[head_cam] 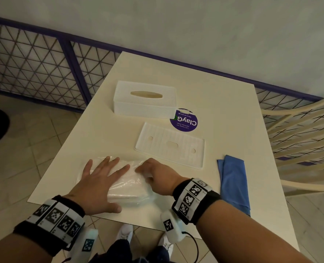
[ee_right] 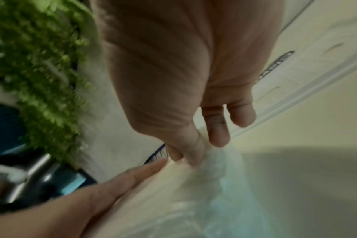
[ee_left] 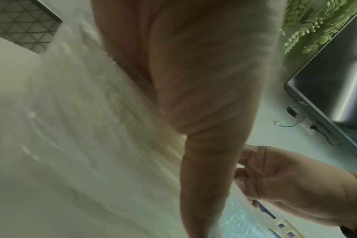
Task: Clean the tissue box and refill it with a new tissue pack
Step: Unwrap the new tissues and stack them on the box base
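Note:
A new tissue pack (head_cam: pixel 128 188) in clear plastic wrap lies near the table's front edge. My left hand (head_cam: pixel 100 177) lies flat on it with fingers spread, pressing it down. My right hand (head_cam: pixel 153 172) pinches the wrap at the pack's far right end between thumb and fingers (ee_right: pixel 192 153). The white tissue box (head_cam: pixel 145 99) stands farther back, slot side up. Its flat white base panel (head_cam: pixel 169 145) lies loose between the box and the pack. In the left wrist view the pack (ee_left: pixel 81 145) is a blur under my palm.
A folded blue cloth (head_cam: pixel 234 183) lies to the right of my right hand. A round purple sticker (head_cam: pixel 185 121) sits on the cream table (head_cam: pixel 223 111) beside the box. A cream chair (head_cam: pixel 299 141) stands at the right, a mesh railing (head_cam: pixel 34 69) behind.

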